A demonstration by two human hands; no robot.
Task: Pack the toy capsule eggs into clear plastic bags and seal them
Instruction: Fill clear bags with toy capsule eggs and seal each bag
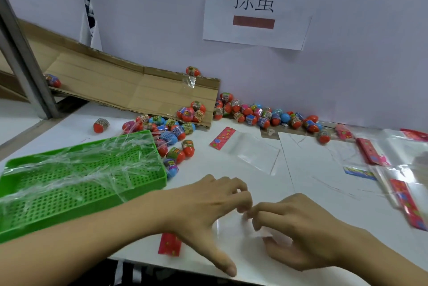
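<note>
A clear plastic bag (pixel 228 227) with a pink printed header (pixel 169 244) lies flat near the table's front edge. My left hand (pixel 208 204) rests over it with fingers curled, the fingertips meeting those of my right hand (pixel 301 230) at the bag's open end. Both hands seem to pinch the clear film there; motion blur hides the exact hold. No egg is in either hand. Toy capsule eggs (pixel 176 132), red and blue with printed wraps, are heaped beside the green tray, and more eggs (pixel 266 116) line the back wall.
A green perforated tray (pixel 81 183) draped with clear film sits at the left. Flattened cardboard (pixel 139 86) leans behind it. Another empty bag (pixel 252 150) lies mid-table, and a stack of bags (pixel 382 170) is at the right. A lone egg (pixel 101 125) lies at the left.
</note>
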